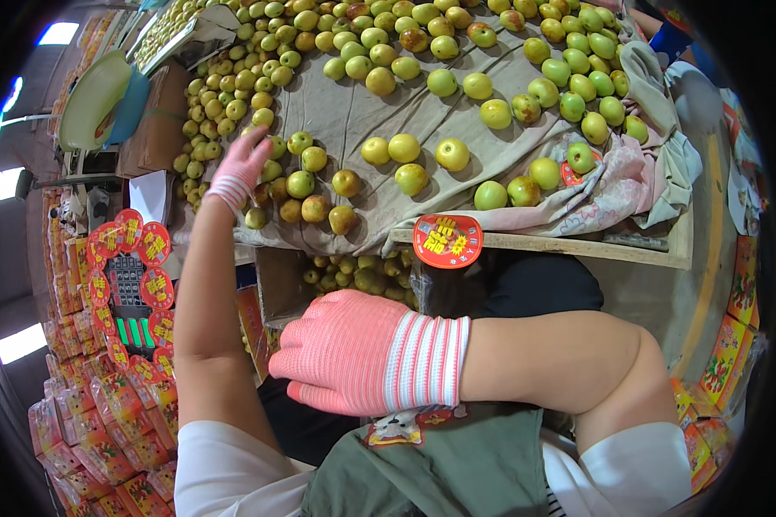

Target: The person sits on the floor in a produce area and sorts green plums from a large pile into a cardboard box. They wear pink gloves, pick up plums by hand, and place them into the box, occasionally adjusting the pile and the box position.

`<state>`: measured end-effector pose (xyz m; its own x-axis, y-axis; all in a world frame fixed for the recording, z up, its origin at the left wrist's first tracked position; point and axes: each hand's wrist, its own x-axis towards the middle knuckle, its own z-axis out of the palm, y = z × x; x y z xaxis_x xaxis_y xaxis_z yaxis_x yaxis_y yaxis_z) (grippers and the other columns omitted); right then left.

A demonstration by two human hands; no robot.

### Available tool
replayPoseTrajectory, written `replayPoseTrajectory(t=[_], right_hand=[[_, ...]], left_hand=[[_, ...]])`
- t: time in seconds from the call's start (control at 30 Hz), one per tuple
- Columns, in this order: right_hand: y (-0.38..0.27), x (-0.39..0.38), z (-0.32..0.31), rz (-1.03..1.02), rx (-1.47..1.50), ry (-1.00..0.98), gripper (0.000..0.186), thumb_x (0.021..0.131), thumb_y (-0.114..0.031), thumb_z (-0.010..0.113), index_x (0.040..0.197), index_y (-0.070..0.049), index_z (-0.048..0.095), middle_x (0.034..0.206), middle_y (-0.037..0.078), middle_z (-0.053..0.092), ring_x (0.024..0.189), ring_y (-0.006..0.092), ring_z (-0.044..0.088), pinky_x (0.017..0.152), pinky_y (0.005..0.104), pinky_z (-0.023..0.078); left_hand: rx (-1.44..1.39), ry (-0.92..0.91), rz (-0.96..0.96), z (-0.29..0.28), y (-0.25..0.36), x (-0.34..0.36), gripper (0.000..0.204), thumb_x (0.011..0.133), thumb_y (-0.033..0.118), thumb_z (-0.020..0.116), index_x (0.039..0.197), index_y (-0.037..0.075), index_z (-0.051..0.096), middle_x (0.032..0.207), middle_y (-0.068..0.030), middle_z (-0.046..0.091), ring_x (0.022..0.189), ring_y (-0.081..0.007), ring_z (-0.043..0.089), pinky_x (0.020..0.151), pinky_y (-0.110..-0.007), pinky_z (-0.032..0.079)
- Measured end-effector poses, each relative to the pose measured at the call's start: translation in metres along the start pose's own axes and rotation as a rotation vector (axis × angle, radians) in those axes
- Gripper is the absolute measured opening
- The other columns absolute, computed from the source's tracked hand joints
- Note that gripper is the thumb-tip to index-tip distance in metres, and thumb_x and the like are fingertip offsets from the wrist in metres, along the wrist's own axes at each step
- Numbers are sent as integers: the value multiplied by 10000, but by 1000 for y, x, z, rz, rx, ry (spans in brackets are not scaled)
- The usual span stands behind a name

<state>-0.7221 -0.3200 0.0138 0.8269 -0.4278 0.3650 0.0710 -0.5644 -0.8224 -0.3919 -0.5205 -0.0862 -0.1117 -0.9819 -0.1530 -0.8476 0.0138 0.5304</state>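
Green, yellow and brown-flushed jujubes (315, 159) lie loose on a beige cloth (371, 112) over the sorting table. At the table's left side my left hand (243, 168), in a pink knit glove with a striped cuff, reaches out with fingers extended and apart. Its fingertips are right beside a few jujubes, and no fruit shows in the hand. Closer to my body is my right hand (345, 353), in a matching glove, bent across in front of my chest. The fingers curl under the palm, so whatever they hold is hidden.
Below the table edge stands a box (280, 280) holding more jujubes. A round red label (448, 241) sits on the wooden rim (569, 246). At left are a keypad device (129, 284) ringed with red labels, a green basin (90, 103) and stacked red packages (95, 422).
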Motion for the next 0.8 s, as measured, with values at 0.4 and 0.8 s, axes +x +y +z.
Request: replayPoseTrajectory(t=[0.4, 0.8], right_hand=[[1, 5, 9, -19, -29, 10, 221, 928, -315, 586, 998, -128, 681, 887, 86, 658, 850, 306, 658, 768, 433, 521], [1, 16, -8, -56, 63, 327, 197, 917, -265, 579, 969, -118, 699, 838, 129, 671, 811, 352, 644, 731, 455, 515]], left_hand=[[224, 228, 318, 41, 75, -101, 514, 889, 158, 668, 1378, 64, 537, 1420, -216, 486, 1330, -366, 471, 1113, -429, 383], [95, -631, 1121, 149, 301, -6, 419, 840, 86, 680, 1253, 135, 632, 1328, -146, 582, 1185, -354, 584, 992, -423, 498]])
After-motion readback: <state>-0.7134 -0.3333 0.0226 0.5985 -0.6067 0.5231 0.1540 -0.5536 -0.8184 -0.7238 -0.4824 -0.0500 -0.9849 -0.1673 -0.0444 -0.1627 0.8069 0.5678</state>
